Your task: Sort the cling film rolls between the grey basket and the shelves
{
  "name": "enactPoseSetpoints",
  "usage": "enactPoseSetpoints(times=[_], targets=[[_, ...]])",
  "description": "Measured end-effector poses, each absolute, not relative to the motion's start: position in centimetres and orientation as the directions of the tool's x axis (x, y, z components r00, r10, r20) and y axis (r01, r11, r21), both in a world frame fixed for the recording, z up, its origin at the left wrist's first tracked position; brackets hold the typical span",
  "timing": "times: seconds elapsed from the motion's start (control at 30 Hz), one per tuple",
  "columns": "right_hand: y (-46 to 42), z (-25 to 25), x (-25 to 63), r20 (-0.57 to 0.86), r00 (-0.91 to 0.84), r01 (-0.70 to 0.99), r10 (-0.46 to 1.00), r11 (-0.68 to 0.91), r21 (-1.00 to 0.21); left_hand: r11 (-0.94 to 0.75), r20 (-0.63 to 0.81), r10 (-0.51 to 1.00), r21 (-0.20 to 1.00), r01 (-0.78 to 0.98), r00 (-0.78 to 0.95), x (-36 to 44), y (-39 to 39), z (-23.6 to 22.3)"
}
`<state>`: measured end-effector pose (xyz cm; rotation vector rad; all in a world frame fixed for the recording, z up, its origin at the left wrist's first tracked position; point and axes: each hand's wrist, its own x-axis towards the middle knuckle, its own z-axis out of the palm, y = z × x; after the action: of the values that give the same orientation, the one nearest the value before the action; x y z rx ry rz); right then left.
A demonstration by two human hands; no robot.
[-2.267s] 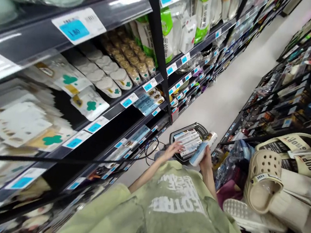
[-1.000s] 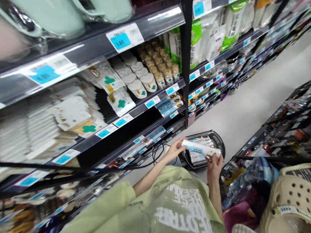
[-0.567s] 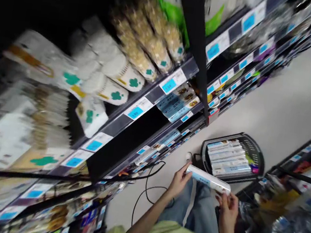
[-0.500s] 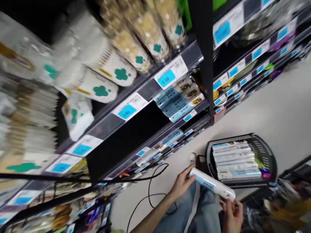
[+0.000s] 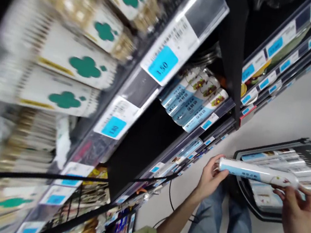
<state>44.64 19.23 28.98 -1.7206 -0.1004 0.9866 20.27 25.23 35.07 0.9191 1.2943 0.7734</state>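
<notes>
White-and-blue roll [image 5: 257, 172] at right of frame, lying nearly level across the view of a dark basket [image 5: 267, 216] — left hand [image 5: 211, 178] pinching its left end, right hand [image 5: 300, 210] fingers closed on its right end. Similar rolls [image 5: 267, 196] inside basket. More blue-labelled rolls [image 5: 195, 102] shelved mid-frame, upper part — green-clover packs [image 5: 68, 81] upper left.

two hands [image 5: 211, 176], one held roll [image 5: 257, 172], four rolls [image 5: 202, 114] together on one shelf [image 5: 180, 145], one basket [image 5: 260, 215], two denim legs [image 5: 204, 223]

"3.50" on price tag [image 5: 169, 51], "保鲜袋" on shelved rolls [image 5: 196, 103]
</notes>
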Motion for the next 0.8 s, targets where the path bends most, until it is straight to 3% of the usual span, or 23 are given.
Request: enactPoseSetpoints(times=[0.1,0.2,0.43,0.6,0.8], targets=[[21.6,32.2,44.2,-0.516,0.619,-0.388,0.592,-0.340,-0.856,0.363,-0.362,0.929,0.932,-0.001,0.078,19.6,27.2,37.6],[21.9,33.8,43.1,-0.544,0.547,-0.390,0.637,-0.380,-0.838,0.317,-0.317,0.948,0.948,0.032,0.003,17.9,28.1,39.3],[18.6,30.7,38.7,-0.710,0.228,-0.417,0.666,-0.592,-0.690,0.318,-0.310,0.947,0.942,0.110,-0.082,12.4,27.2,41.3],[13.3,27.0,35.1,-0.812,0.041,-0.406,0.582,-0.733,-0.546,0.181,-0.139,0.944,0.977,0.116,-0.298,9.9,27.8,43.0],[6.6,25.4,33.6,-0.907,-0.008,-0.401,0.421,-0.832,-0.383,-0.134,0.141,0.830,0.990,0.051,-0.539,8.3,32.6,43.7]])
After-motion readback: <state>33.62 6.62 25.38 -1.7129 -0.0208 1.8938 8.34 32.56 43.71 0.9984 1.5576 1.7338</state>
